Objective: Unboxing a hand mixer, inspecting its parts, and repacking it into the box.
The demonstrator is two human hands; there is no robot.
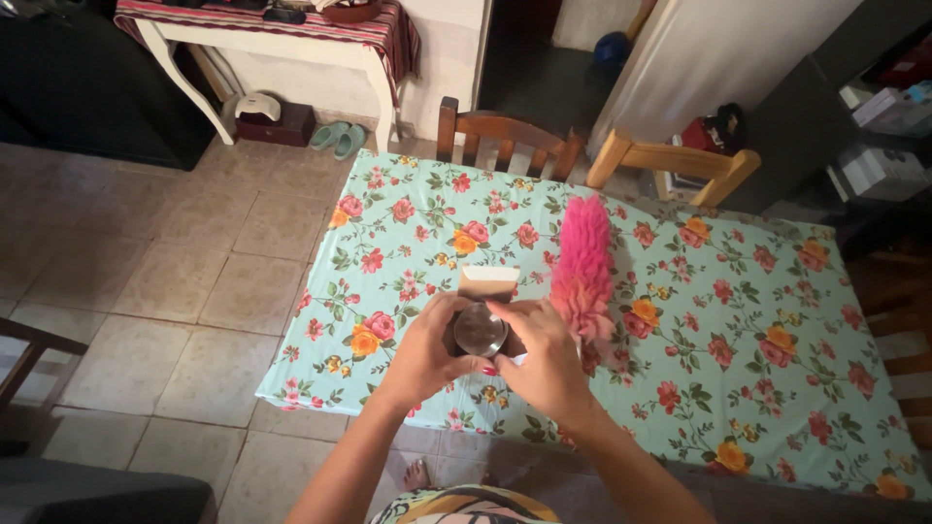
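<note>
Both hands are raised over the near edge of a table covered by a light blue floral tablecloth point(738, 320). My left hand point(422, 354) grips a small open cardboard box point(487, 282) whose flap stands up behind. My right hand point(544, 359) holds a round clear glass object point(481, 330) at the box's mouth, fingers curled on its rim. A pink fluffy duster point(582, 267) lies on the cloth just right of my hands, almost touching my right hand.
Two wooden chairs point(505, 136) point(675, 165) stand at the table's far side. A white side table with a striped cloth point(282, 34) is at the back left, with slippers point(340, 138) beneath. Tiled floor point(175, 281) spreads to the left. Shelves with boxes point(883, 126) stand right.
</note>
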